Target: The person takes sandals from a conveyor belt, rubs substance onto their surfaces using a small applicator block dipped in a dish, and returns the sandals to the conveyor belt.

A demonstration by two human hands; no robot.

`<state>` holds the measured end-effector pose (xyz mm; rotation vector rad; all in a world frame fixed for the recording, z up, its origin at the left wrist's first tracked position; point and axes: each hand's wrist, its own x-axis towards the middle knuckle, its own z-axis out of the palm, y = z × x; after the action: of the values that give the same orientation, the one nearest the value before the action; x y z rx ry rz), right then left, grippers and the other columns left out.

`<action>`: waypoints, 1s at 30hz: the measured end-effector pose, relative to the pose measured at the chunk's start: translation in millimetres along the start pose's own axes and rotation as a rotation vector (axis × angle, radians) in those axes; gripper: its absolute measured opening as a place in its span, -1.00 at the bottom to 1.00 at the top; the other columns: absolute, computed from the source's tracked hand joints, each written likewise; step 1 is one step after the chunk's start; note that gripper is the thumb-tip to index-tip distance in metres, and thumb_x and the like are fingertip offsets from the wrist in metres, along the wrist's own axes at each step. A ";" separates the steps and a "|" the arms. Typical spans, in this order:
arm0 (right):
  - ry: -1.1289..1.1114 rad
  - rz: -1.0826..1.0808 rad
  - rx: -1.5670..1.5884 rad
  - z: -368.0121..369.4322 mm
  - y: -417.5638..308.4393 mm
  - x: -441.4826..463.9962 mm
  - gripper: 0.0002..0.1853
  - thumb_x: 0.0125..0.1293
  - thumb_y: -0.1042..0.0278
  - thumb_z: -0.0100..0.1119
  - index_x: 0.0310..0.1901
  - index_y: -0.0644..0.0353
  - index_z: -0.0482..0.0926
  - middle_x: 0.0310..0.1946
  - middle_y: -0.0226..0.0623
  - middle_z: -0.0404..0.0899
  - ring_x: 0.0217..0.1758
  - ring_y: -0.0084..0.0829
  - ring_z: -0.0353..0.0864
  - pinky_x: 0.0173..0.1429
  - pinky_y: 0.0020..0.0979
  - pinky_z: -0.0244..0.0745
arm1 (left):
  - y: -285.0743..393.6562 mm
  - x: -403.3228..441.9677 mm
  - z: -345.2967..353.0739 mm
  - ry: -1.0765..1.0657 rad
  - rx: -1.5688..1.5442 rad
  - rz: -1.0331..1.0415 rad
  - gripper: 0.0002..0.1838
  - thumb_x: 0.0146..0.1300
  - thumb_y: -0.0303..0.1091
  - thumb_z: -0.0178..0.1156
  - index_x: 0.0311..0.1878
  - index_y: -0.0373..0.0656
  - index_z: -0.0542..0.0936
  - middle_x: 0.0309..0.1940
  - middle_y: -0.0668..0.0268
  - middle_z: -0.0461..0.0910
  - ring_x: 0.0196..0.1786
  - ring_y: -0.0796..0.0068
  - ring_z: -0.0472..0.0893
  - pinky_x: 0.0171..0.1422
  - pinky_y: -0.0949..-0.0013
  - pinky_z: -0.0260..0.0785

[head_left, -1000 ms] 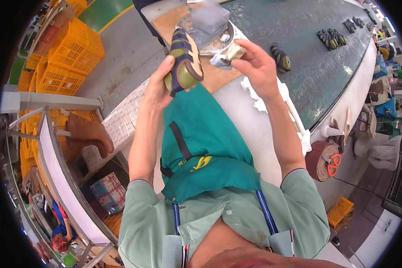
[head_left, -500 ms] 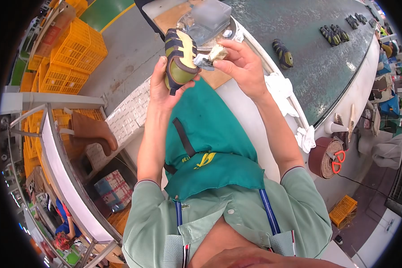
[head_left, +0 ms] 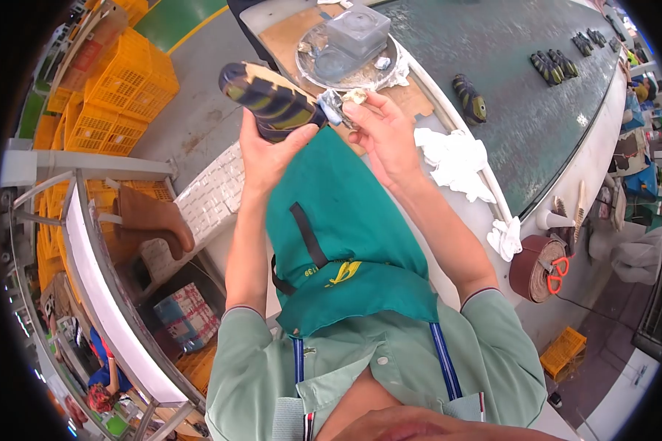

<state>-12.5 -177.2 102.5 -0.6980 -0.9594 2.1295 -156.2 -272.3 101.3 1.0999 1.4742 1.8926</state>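
My left hand (head_left: 263, 151) grips an olive-and-black shoe (head_left: 272, 103) from below, thumb along its near side. The shoe lies tilted sideways, with one end toward the upper left and a pale strip showing along its top. In the fingertips of my right hand (head_left: 386, 140) is a crumpled, stained rag (head_left: 332, 109), close against the shoe's right end; whether it presses on the shoe I cannot tell. Just beyond the hands, a round metal pan (head_left: 307, 72) holds a clear plastic box (head_left: 359, 31) and bits of crumpled material.
White cloths (head_left: 456, 162) lie on the table edge to the right. More shoes stand on the dark green conveyor belt (head_left: 522, 147). Farther along sit a brown roll (head_left: 531, 268) and orange-handled scissors (head_left: 559, 272). Yellow crates (head_left: 129, 88) are stacked at left, near a brown stool (head_left: 151, 220).
The shoe has turned from pointing toward me to lying crosswise, its side now facing me. My right hand has moved slightly down and left with the rag, and the pan shows more fully.
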 end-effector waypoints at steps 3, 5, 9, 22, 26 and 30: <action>-0.022 0.016 0.092 8.6 8.1 4.4 -0.62 0.15 0.43 0.24 -0.02 0.22 0.37 -0.28 -0.38 0.58 -0.29 -0.61 0.52 -0.34 -0.60 0.37 | -9.5 -9.9 -4.4 0.044 0.064 -0.049 -0.47 -0.14 -0.54 0.42 -0.04 -0.28 0.43 -0.19 0.25 0.58 -0.11 0.47 0.58 0.01 0.41 0.43; 0.002 -0.021 0.098 8.9 5.0 6.8 -0.62 0.15 0.43 0.23 -0.01 0.22 0.36 -0.27 -0.38 0.57 -0.28 -0.61 0.52 -0.35 -0.60 0.37 | -5.6 -14.2 -10.1 0.021 0.157 0.027 -0.43 -0.17 -0.54 0.43 0.00 -0.29 0.45 -0.17 0.29 0.58 -0.11 0.49 0.57 0.04 0.41 0.41; -0.002 -0.053 0.074 -11.6 2.0 13.1 -0.61 0.17 0.47 0.20 0.03 0.23 0.35 -0.21 -0.38 0.55 -0.22 -0.61 0.52 -0.34 -0.60 0.38 | 0.9 -16.3 -44.5 0.018 0.737 0.643 -0.31 -0.18 -0.51 0.39 0.10 -0.30 0.34 0.05 0.02 0.45 0.09 0.15 0.47 0.19 0.21 0.31; -0.165 -0.006 0.034 -18.1 31.5 11.7 -0.71 0.26 0.48 0.08 0.02 0.13 0.37 -0.19 -0.39 0.53 -0.21 -0.57 0.52 -0.29 -0.50 0.42 | -3.9 -67.3 -113.5 0.196 0.835 0.485 -0.34 -0.33 -0.61 0.32 0.01 -0.26 0.42 0.00 0.08 0.48 0.06 0.07 0.48 0.16 0.18 0.32; -0.209 0.023 -0.023 -18.7 30.9 13.4 -0.75 0.27 0.45 0.07 -0.02 0.09 0.38 -0.16 -0.45 0.51 -0.19 -0.61 0.48 -0.24 -0.50 0.35 | -65.9 -126.0 -145.2 0.603 0.246 -0.302 -0.49 -0.14 -0.43 0.43 -0.08 -0.23 0.44 -0.24 0.33 0.55 -0.22 0.48 0.55 -0.08 0.40 0.41; -0.145 0.065 -0.097 -26.7 31.7 14.2 -0.84 0.27 0.42 0.08 -0.12 0.06 0.44 -0.23 -0.44 0.54 -0.25 -0.55 0.47 -0.20 -0.46 0.31 | -142.0 -217.7 -216.9 0.986 -0.167 -0.698 -0.50 -0.12 -0.30 0.43 -0.09 -0.14 0.45 -0.26 0.33 0.55 -0.24 0.46 0.57 -0.20 0.31 0.46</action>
<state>-14.4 -170.6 59.3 -0.6362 -1.1384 2.2272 -229.4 -520.8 -116.7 -0.5206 1.7676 1.9912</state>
